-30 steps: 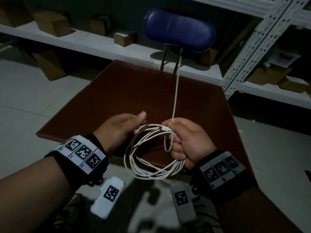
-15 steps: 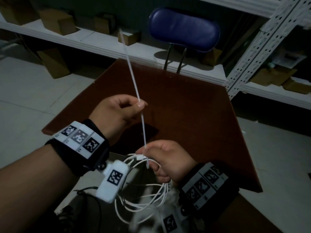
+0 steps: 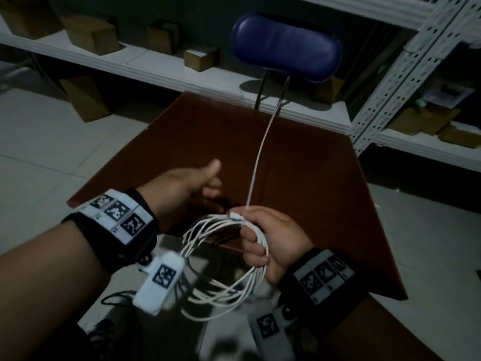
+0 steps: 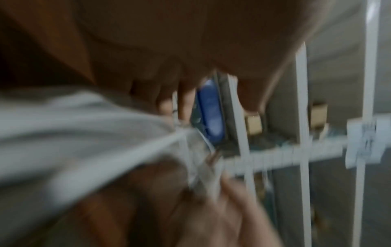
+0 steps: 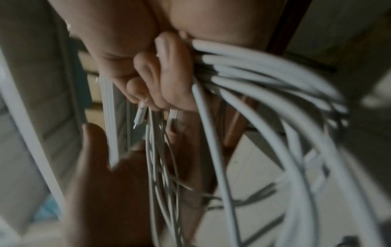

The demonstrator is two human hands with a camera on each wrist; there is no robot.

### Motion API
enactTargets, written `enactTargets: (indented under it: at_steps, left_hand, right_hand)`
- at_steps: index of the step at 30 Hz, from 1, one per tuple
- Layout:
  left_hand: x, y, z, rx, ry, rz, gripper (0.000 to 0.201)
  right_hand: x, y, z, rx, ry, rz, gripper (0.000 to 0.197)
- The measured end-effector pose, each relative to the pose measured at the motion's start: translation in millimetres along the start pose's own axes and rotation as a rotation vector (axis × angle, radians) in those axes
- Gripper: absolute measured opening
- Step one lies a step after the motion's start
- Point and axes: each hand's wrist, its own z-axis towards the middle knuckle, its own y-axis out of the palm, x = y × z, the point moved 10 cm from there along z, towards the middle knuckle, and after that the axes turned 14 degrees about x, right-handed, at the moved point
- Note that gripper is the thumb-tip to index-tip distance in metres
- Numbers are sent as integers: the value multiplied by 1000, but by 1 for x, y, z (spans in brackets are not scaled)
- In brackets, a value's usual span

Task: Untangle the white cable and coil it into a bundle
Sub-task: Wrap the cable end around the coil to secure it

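The white cable [image 3: 221,290] hangs as a coil of several loops from my right hand [image 3: 250,230], whose fingers curl round the strands above the table's near edge. A white connector [image 3: 235,216] lies at the top of that grip. One free strand [image 3: 260,155] rises from the grip toward the chair. My left hand [image 3: 212,178] is up and left of the coil, thumb out, fingers relaxed, holding nothing. The right wrist view shows my fingers [image 5: 165,71] wrapped round the cable [image 5: 264,80] and the left hand [image 5: 101,175] beside it. The left wrist view is blurred.
A brown table [image 3: 299,178] lies ahead, with a blue chair back [image 3: 286,45] behind its far edge. White shelves [image 3: 145,66] carry cardboard boxes [image 3: 200,58]. A perforated shelf upright [image 3: 406,74] stands at the right. Grey floor tiles lie to the left.
My left hand let go of the strand it was pinching and opened above the table. The strand swung right toward the chair. My right hand rose with the coil.
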Motion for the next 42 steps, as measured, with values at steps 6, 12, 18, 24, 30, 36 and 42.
enactTargets:
  at_steps: [6, 12, 18, 24, 30, 36, 42]
  left_hand:
    - [-39, 48, -28, -420, -70, 72, 31]
    - [-21, 39, -22, -275, -135, -212, 14]
    - [-23, 40, -12, -202, -51, -167, 26]
    - [-15, 36, -10, -138, 43, -40, 46]
    - [-4, 30, -2, -50, 131, -63, 29]
    - [0, 25, 0, 17, 207, 18, 22]
    - [-4, 22, 2, 71, 200, -46, 27]
  right_hand:
    - [-38, -22, 8, 75, -101, 179, 16]
    - [-57, -33, 7, 99, -139, 249, 17]
    - [-51, -42, 15, 126, -104, 264, 13]
    - [-39, -32, 6, 95, -114, -8, 14]
    - [3, 1, -4, -73, -10, -240, 16]
    - [9, 2, -5, -91, 30, -288, 17]
    - [18, 3, -2, -61, 20, -340, 19]
